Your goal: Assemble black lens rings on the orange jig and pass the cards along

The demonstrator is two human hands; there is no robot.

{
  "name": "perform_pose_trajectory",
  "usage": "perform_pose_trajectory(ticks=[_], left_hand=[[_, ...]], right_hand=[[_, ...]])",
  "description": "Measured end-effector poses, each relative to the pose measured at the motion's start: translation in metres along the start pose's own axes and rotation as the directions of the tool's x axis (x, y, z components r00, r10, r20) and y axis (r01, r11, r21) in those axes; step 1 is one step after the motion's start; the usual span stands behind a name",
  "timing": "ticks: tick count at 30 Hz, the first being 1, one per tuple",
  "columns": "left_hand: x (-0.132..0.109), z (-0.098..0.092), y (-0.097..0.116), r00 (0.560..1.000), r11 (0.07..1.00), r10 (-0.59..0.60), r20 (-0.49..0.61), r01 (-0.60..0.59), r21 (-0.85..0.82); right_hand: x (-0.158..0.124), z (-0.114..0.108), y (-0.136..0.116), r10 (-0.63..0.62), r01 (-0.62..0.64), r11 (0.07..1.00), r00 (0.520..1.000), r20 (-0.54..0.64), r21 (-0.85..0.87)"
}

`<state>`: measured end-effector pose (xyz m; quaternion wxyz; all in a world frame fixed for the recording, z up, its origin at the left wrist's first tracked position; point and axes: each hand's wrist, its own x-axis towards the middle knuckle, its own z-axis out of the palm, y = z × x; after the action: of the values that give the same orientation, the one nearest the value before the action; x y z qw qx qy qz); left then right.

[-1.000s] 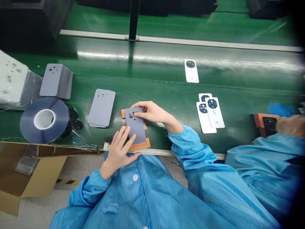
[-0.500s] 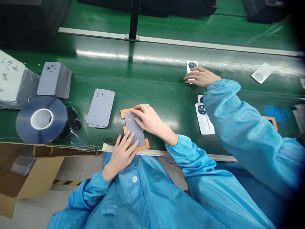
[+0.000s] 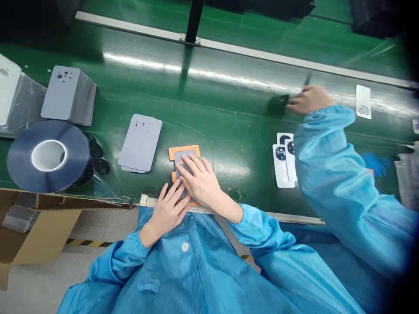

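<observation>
A grey phone-back-shaped sheet [image 3: 179, 155] lies in an orange fixture plate [image 3: 184, 150] near the front edge of the green bench. My right hand [image 3: 202, 183] rests flat across the sheet's upper and middle part, fingers stretched, hiding most of it. Over the lower part, my left hand [image 3: 169, 207] lies with its fingers spread, touching the sheet and the near end of the fixture. Left of the fixture is a small pile of grey sheets [image 3: 140, 144], slightly fanned, with cutouts at the top.
A tall stack of grey sheets [image 3: 60, 98] and a large roll of clear film [image 3: 19, 161] stand at left. Below is an open cardboard box [image 3: 49, 240]. At right, a co-worker's hand [image 3: 310, 99] is over the bench near white phone-back panels [image 3: 284, 174].
My right hand has slid down the sheet and flattened over it; my left hand stays put. The co-worker's hand has moved right, and another white panel lies on their pile.
</observation>
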<state>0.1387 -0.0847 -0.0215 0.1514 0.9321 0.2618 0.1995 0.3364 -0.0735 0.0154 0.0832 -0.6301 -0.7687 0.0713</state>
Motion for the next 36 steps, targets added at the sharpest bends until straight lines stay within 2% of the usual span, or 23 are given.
perform_pose_trajectory(ticks=[8,13,17,20,23,25,27,31,33,36], left_hand=[[0.0,0.001,0.0,1.0,1.0,-0.015,-0.025,0.015,-0.019],[-0.001,0.0,0.001,1.0,0.999,-0.023,-0.017,0.023,-0.04],[0.0,-0.006,0.005,0.996,0.979,-0.092,0.001,0.091,-0.183],[0.004,-0.012,0.008,0.982,0.928,-0.171,-0.085,0.132,-0.348],[0.012,-0.018,0.008,0.937,0.851,-0.3,-0.179,0.178,-0.495],[0.018,-0.022,0.004,0.89,0.783,-0.423,-0.171,0.264,-0.563],[0.021,-0.026,-0.001,0.828,0.681,-0.551,-0.103,0.375,-0.629],[0.023,-0.031,-0.014,0.716,0.359,-0.684,0.137,0.495,-0.791],[0.022,-0.032,-0.018,0.668,0.244,-0.713,0.212,0.52,-0.819],[0.022,-0.032,-0.02,0.603,0.16,-0.759,0.245,0.538,-0.828]], right_hand=[[0.015,0.002,-0.01,0.099,-0.099,0.994,0.995,-0.007,0.056],[0.015,-0.006,0.001,0.082,-0.076,0.99,0.996,-0.046,0.12],[-0.002,-0.011,0.02,0.205,-0.18,0.97,0.967,-0.15,0.163],[-0.015,-0.011,0.029,0.241,-0.218,0.959,0.964,-0.114,0.18],[-0.022,-0.014,0.029,0.223,-0.201,0.944,0.973,-0.057,0.26],[-0.024,-0.021,0.023,0.233,-0.199,0.925,0.97,-0.069,0.322],[-0.026,-0.032,0.017,0.21,-0.159,0.89,0.975,-0.076,0.427],[-0.027,-0.052,0.004,0.021,-0.014,0.771,1.0,-0.004,0.637],[-0.024,-0.054,0.002,0.017,-0.037,0.761,0.999,0.037,0.648],[-0.02,-0.047,0.002,0.123,-0.174,0.762,0.985,0.125,0.623]])
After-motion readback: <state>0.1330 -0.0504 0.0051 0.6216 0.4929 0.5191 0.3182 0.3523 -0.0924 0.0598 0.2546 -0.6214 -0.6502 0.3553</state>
